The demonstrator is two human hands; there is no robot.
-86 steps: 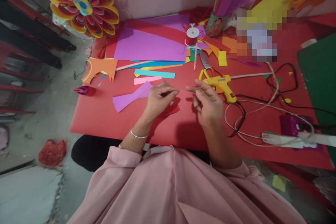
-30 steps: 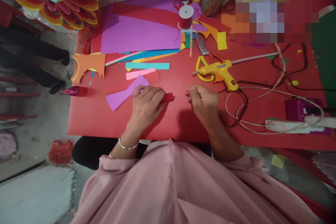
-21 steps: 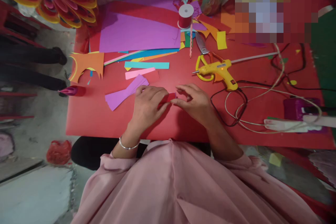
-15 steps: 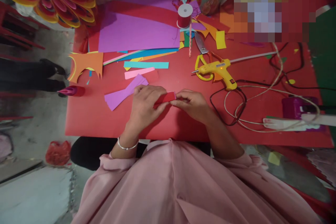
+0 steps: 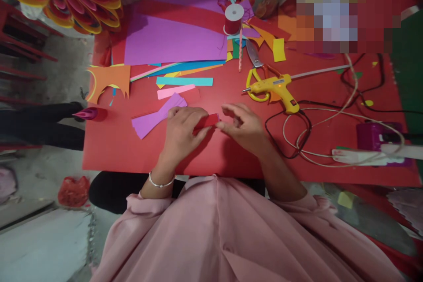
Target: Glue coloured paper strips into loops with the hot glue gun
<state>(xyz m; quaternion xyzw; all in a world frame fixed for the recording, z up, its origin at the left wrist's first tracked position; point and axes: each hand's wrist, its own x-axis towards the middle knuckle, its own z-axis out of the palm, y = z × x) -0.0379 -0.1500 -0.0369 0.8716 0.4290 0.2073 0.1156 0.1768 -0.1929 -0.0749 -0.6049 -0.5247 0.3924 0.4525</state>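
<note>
Remotely, I watched the left hand (image 5: pixel 183 130) pinch the red paper strip (image 5: pixel 210 120), on or just above the bench (image 5: pixel 125 152), I couldn't tell which; the right hand (image 5: pixel 244 128) had its fingers parted, thumb at the strip's free end. I judged the strip could skew if the left grip slackened. Half a second earlier, the right fingertips were closer together at that end.

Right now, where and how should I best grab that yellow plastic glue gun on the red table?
Probably by its yellow handle, coming from the near right with your right hand: the yellow plastic glue gun lies with its handle slanting towards you and its silver metal nozzle pointing left, away from that grip.
</note>
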